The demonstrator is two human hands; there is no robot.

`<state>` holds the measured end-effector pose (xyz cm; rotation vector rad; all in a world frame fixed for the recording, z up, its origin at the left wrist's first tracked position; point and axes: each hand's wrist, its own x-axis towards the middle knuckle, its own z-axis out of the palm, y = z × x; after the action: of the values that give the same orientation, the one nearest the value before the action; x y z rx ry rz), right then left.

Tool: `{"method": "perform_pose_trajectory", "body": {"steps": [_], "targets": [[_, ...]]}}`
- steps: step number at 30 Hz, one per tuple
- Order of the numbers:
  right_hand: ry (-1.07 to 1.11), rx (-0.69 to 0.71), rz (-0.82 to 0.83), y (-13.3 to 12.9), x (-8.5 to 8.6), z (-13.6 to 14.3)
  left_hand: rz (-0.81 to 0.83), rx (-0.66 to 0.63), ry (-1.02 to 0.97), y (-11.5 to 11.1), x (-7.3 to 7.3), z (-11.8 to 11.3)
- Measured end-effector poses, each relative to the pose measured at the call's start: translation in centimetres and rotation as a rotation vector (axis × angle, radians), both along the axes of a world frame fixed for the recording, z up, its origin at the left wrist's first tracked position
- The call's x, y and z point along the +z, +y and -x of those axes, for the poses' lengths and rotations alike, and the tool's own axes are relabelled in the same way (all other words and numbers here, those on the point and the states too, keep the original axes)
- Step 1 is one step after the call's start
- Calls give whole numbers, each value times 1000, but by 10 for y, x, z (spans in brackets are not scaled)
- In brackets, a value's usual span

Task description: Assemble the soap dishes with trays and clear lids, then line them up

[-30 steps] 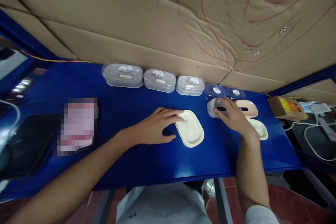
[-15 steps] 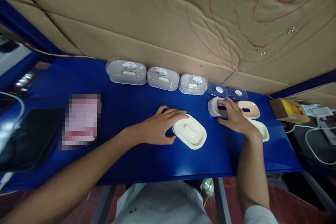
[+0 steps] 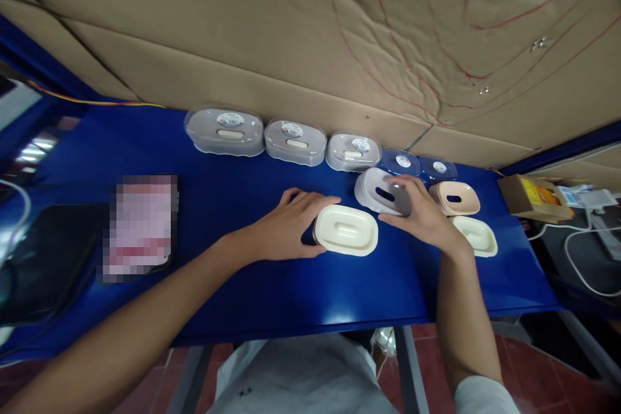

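Observation:
My left hand (image 3: 301, 225) grips the left end of a cream oval dish (image 3: 345, 242), thumb in front and fingers behind. The dish has a raised rounded bar in its middle. My right hand (image 3: 417, 210) has its thumb and fingers around the right end of a grey oval plastic case (image 3: 371, 189) with a dark slot in its top. This case is tilted and stands just behind and right of the cream dish. Beside my right wrist are a peach slotted case (image 3: 455, 197) and a second cream dish (image 3: 478, 236), both on the blue table.
Along the cardboard wall (image 3: 272, 71) stand clear-covered cases (image 3: 228, 132) in a row, then two clear bluish-looking covers (image 3: 438, 169). A phone with a blurred screen (image 3: 140, 226) lies left on the blue table (image 3: 272, 297). A cardboard box (image 3: 531, 200) stands at the right.
My right hand has moved left, bringing the grey case from beside the peach case toward the cream dish. The cream dish has turned to lie more level in my left hand.

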<state>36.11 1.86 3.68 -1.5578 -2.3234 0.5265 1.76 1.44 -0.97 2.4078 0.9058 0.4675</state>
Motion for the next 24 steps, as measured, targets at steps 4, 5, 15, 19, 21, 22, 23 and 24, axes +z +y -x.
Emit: {"method": "perform_pose_trajectory", "body": {"steps": [4, 5, 15, 19, 21, 22, 23, 24], "targets": [[-7, 137, 38, -14, 10, 21, 14, 77, -10, 1, 0, -1], [-36, 154, 53, -18, 10, 28, 21, 93, -13, 2, -1, 0], [-124, 268, 49, -25, -10, 58, 3, 63, -6, 6, -10, 5], [-117, 280, 43, -25, -13, 60, 16, 34, -27, 6, -10, 5], [-116, 281, 22, -25, -14, 61, 21, 26, -36, 6, -9, 5], [-119, 280, 8, -26, -15, 62, 22, 28, -36, 6, -9, 4], [-122, 279, -8, -26, -15, 63, 21, 30, -33, 6, -9, 4], [-124, 279, -23, -26, -16, 64, 19, 32, -28, 6, -9, 4]]}}
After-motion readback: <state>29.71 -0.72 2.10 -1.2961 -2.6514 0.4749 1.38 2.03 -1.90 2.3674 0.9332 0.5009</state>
